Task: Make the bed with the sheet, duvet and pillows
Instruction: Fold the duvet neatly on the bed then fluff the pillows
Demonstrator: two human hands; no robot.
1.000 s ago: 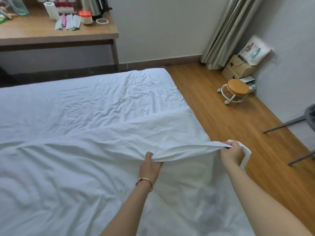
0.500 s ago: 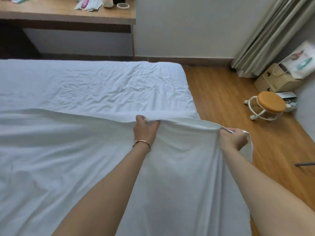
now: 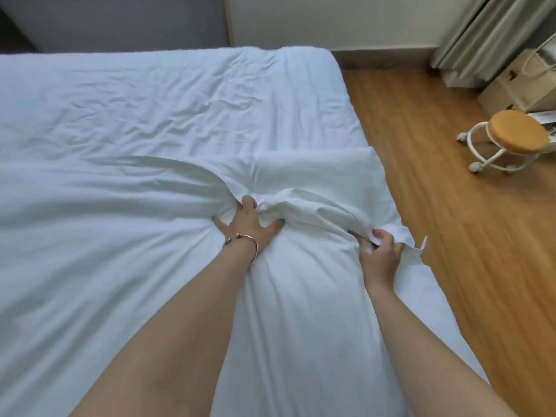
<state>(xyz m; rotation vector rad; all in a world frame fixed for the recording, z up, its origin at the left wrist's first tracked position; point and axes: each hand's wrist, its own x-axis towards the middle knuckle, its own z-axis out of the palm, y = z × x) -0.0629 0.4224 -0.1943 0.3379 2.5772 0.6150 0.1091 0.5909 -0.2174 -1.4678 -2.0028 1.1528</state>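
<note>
A white duvet [image 3: 120,266] lies across the near part of the bed [image 3: 337,85], its far edge running from the left side toward the middle, where it bunches into folds between the person's two hands. Beyond that edge the white sheet [image 3: 165,100] covers the mattress, wrinkled, up to the far end by the wall. The left hand [image 3: 248,225] rests on the duvet near the middle of the bed, palm down with its fingers spread; the thumb and little finger splay out to the sides, and the other fingertips are tucked under the gathered fold, so how firmly they catch the cloth cannot be told. A thin gold bracelet [image 3: 245,240] sits on that wrist. The right hand [image 3: 379,254] is close to the right side of the bed, fingers curled around the duvet's edge and gripping it, with a corner of the cloth sticking out past the knuckles toward the wooden floor [image 3: 451,236]. The bunched duvet rises in a ridge between the hands. A small round stool [image 3: 511,139] on wheels stands on the floor, well apart from the bed, near a curtain [image 3: 493,28].
</note>
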